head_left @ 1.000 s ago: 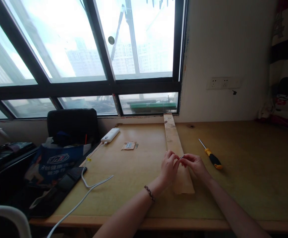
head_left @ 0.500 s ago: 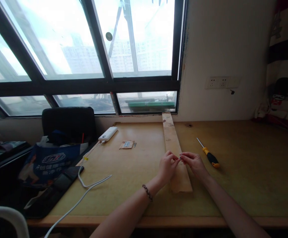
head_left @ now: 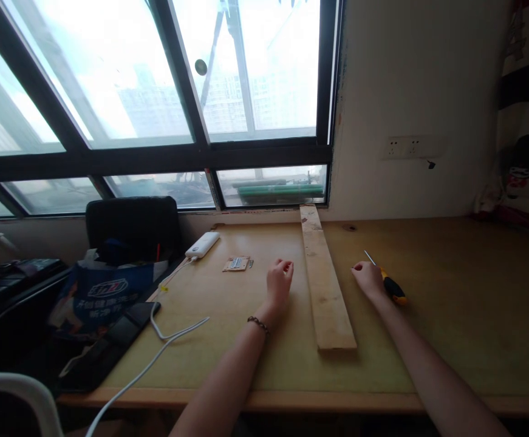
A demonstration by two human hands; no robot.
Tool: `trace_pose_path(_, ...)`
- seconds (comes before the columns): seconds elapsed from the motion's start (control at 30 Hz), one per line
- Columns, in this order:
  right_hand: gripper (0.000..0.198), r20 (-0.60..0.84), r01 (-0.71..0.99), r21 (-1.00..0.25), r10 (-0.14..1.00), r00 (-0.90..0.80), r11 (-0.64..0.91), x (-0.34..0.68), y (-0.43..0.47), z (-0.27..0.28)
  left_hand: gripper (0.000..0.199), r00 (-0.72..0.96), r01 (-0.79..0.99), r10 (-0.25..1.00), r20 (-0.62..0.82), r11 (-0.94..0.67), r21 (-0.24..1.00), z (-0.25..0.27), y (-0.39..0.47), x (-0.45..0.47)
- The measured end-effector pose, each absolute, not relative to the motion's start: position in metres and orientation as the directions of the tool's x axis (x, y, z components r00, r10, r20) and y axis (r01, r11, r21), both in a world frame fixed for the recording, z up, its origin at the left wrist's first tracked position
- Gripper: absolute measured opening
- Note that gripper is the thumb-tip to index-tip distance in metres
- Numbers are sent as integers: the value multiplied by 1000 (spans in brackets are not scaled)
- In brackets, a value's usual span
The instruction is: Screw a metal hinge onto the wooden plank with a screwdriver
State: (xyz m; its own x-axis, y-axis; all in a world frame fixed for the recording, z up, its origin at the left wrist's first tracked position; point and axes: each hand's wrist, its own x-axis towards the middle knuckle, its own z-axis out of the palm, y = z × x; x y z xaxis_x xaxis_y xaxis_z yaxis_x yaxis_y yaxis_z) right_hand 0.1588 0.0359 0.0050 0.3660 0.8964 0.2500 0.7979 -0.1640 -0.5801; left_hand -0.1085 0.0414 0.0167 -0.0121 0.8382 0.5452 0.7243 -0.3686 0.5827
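A long wooden board (head_left: pixel 325 285) lies on the table, running from its far edge toward me. My left hand (head_left: pixel 279 280) is to the left of the board, apart from it, with its fingers curled together. To the board's right, my right hand (head_left: pixel 367 279) is closed in a pinch, its fingertips pointing left. What either hand holds, if anything, is too small or hidden. A screwdriver with a yellow and black handle (head_left: pixel 394 287) lies just beyond my right hand, which partly covers it. Left of the board sits a small piece (head_left: pixel 237 263) with light metal parts on it.
A tiny metal piece (head_left: pixel 251 263) lies beside the small piece. At the table's left edge are a white power bank (head_left: pixel 203 245) with a white cable (head_left: pixel 168 343) and a dark flat item (head_left: pixel 113 346). Beyond stand a black chair (head_left: pixel 132 224) and a blue bag (head_left: pixel 104 294).
My hands were together over the board, fingertips touching around something tiny. They have parted, the left moving left and the right moving right toward the screwdriver. The board stays put.
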Motion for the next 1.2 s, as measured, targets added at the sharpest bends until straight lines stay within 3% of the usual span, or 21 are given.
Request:
trace_pose_path(0.2, 17, 233, 849, -489, 907, 351, -203, 169, 40, -10, 27, -396, 794, 875, 278, 175, 582, 7, 78, -175)
trace_pose_path(0.3, 17, 233, 850, -490, 910, 343, -195, 173, 39, -15, 31, -490, 782, 843, 221, 313, 538, 5, 85, -193)
trace_pose_path(0.57, 16, 233, 845, -493, 905, 357, -207, 175, 39, -17, 30, -496, 817, 850, 179, 386, 428, -1, 96, -205)
trace_pose_path(0.9, 14, 254, 853, -493, 910, 328, -170, 180, 45, -23, 26, -504, 808, 845, 178, 389, 442, -3, 98, -206)
trace_pose_path(1.2, 16, 283, 918, -347, 912, 297, -191, 180, 47, -24, 26, -489, 817, 857, 165, 383, 432, -2, 98, -205)
